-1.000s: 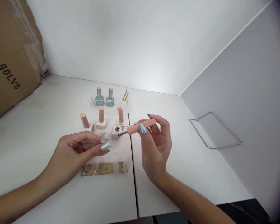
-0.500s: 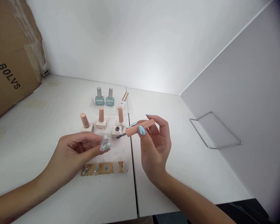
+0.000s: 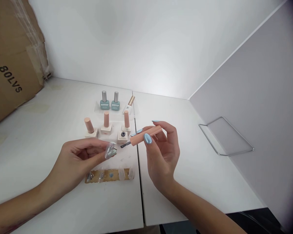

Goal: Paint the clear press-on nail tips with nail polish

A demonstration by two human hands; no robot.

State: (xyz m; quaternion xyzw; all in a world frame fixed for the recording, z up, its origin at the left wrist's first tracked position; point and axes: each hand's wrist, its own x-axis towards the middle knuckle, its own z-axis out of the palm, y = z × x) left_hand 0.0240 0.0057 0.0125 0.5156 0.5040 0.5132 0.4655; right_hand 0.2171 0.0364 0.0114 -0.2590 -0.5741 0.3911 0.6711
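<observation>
Between its thumb and fingers, my left hand (image 3: 84, 154) pinches a clear false nail (image 3: 109, 151). My right hand (image 3: 162, 152) grips the peach cap of a nail polish brush (image 3: 146, 135), its dark bristles pointing left, a short gap from the false nail. Just behind the brush tip stands an uncapped nail polish bottle (image 3: 122, 137) with a dark ring at its neck. Below my left hand lies a wooden strip (image 3: 114, 175) bearing several clear false nails and a bluish dot in a bare spot.
Peach-capped bottles (image 3: 106, 123) stand behind my hands. Farther back, two teal bottles (image 3: 104, 104) and a tilted white bottle (image 3: 128, 105) sit on a clear stand. A cardboard box (image 3: 14, 61) is at left, a metal wire frame (image 3: 226, 136) at right. A seam (image 3: 139, 182) splits the white table.
The brush has shifted slightly left and down, away from the uncapped bottle and nearer the false nail. My left hand stays almost in place.
</observation>
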